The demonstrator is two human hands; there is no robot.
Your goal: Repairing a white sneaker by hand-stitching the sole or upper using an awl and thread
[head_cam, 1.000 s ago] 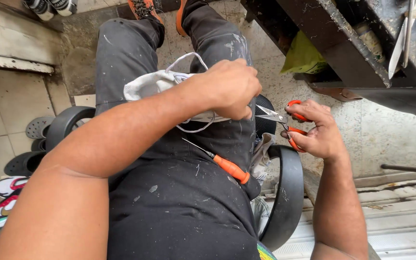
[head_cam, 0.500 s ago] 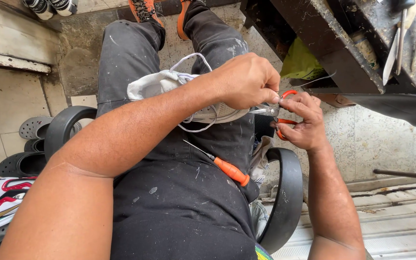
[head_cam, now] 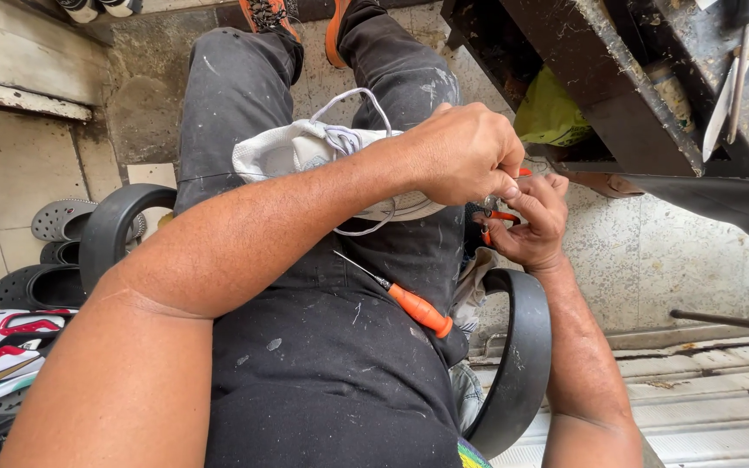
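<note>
A white sneaker [head_cam: 305, 149] with loose white laces lies across my lap on dark, paint-flecked trousers. My left hand [head_cam: 465, 152] is closed over the shoe's right end, fingertips pinching something small. Right beside it, touching, my right hand [head_cam: 530, 221] holds orange-handled scissors [head_cam: 498, 215], mostly hidden by the fingers. An orange-handled awl [head_cam: 409, 301] rests on my right thigh, its metal tip pointing toward the shoe.
I sit in a chair with black curved armrests [head_cam: 522, 355]. Several shoes and sandals [head_cam: 10, 342] lie on the tiled floor at the left. A dark wooden bench [head_cam: 617, 95] with tools stands at the upper right, a yellow-green bag [head_cam: 552, 113] under it.
My right hand brought the scissors left and up until it met my left hand at the shoe's edge. The left hand shifted slightly right; the shoe stayed on my lap.
</note>
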